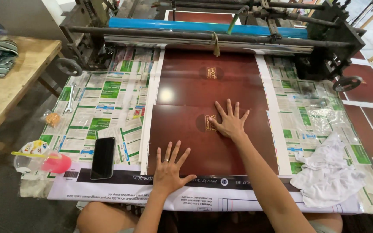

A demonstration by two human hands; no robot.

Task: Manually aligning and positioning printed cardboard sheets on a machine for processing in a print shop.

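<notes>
While both grips lie splayed flat, the brown sheet (pixel 208 142) sits beneath left hand (pixel 169 169) and right hand (pixel 229 123) — unclasped.

both hands, left hand (pixel 169 169) and right hand (pixel 229 121), lie flat, fingers spread

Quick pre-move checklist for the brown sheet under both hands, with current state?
1. Left hand flat on the top brown sheet, fingers spread: ok.
2. Right hand flat on the same sheet: ok.
3. Top sheet square with the sheet beneath: cannot tell.
4. Black phone lies off the sheets, on the newspaper: ok.
5. White rag clear of the sheets: ok.
6. Wrench lies apart, at the left: ok.
</notes>
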